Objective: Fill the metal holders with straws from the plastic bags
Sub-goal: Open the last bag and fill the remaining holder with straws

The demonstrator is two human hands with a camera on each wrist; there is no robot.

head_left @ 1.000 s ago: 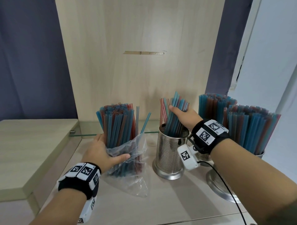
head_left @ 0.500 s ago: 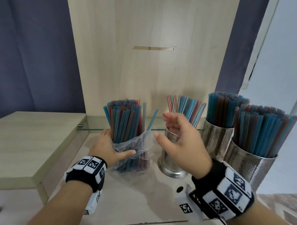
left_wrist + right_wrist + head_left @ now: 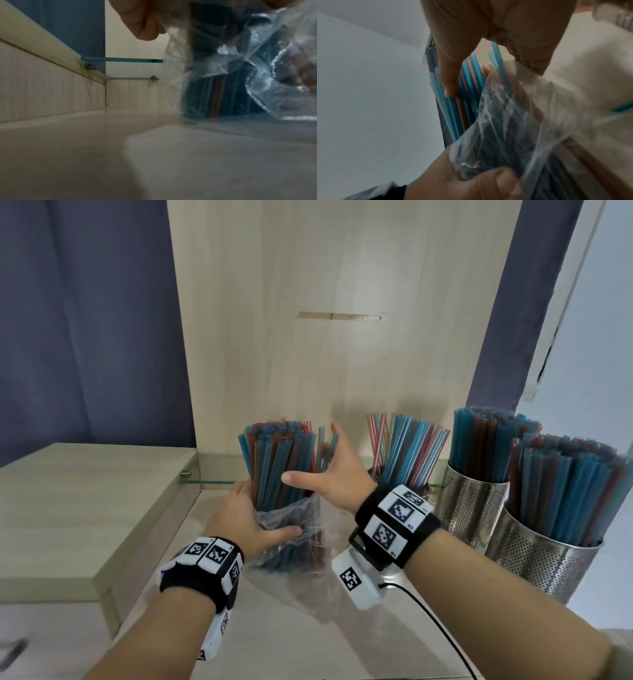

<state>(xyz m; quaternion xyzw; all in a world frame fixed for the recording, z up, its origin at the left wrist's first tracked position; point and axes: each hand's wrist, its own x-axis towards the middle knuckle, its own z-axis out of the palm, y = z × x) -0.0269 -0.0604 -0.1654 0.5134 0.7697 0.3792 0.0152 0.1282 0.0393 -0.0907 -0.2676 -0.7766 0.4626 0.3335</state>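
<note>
The left hand [image 3: 245, 517] holds the plastic bag [image 3: 291, 529] of straws [image 3: 277, 463] upright on the worktop [image 3: 291, 628] (beside three metal holders); the right hand [image 3: 337, 477], grip wide, reaches the straws.

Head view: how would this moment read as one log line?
left hand: grips clear plastic bag of blue and red straws | right hand: open, reaching into straws | middle perforated metal holder: partly filled

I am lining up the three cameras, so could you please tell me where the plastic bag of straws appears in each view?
Head: the plastic bag sits low centre, gripped by the left hand.
Left wrist: the bag fills the right side, standing on the counter.
Right wrist: the bag runs centre to lower right.
Shared landmark: the left hand's thumb pressing the crinkled plastic, seen in head and right wrist views.
</note>
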